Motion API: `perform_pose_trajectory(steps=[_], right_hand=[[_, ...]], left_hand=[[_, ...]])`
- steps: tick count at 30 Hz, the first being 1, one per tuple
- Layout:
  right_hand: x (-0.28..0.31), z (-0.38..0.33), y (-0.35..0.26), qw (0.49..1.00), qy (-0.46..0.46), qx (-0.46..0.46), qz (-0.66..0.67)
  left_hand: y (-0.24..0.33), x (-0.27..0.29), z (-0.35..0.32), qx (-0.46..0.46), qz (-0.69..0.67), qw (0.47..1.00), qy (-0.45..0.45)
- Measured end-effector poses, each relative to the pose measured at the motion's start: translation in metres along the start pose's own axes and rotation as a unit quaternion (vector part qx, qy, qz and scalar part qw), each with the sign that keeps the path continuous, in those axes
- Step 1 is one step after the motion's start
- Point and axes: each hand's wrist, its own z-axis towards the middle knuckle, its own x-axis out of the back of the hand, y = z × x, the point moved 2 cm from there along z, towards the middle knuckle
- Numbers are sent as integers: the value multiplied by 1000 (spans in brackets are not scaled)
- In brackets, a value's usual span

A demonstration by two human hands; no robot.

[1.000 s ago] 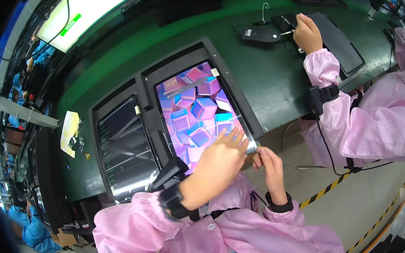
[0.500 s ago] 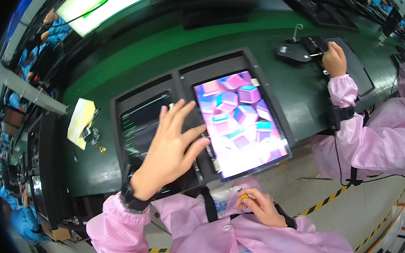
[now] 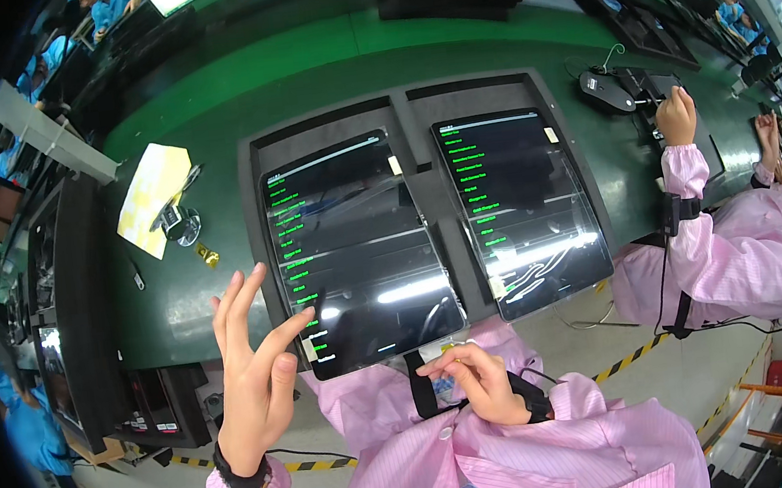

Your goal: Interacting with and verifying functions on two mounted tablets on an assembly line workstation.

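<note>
Two dark tablets lie side by side in a black two-bay tray [image 3: 427, 203]. Both the left tablet [image 3: 378, 255] and the right tablet [image 3: 535, 199] show black screens with a column of green text lines. My left hand [image 3: 256, 370] is open, fingers spread, its index fingertip at the lower left part of the left tablet's screen. Below the tray's near edge, in front of my body, my right hand [image 3: 486, 385] has its fingers curled and pinched together. What they hold, if anything, is too small to make out.
Left of the tray lie a yellow-and-white paper [image 3: 154, 199], a clear round item [image 3: 184, 227] and a small gold piece [image 3: 207, 255]. A black mouse [image 3: 607, 92] sits at the right. Beside me, a co-worker's hand [image 3: 676, 117] in a pink sleeve rests near it.
The right tablet's colourful cube picture has given way to green text on black. My left hand has moved from between the tablets to the left tablet's lower left. The view has shifted.
</note>
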Motion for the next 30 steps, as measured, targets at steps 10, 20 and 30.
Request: perform_pose_trajectory(steps=[10,20,30], right_hand=[[-7,-1,9,993,65,59,76],[2,11,22,984,15,38,173],[84,-6,-63,954,47,146,-258]], left_hand=[[-7,-12,-7,-11,-40,999,-13],[34,-65,1,-101,-94,986,-96],[59,-112,4,-136,-34,990,-35]])
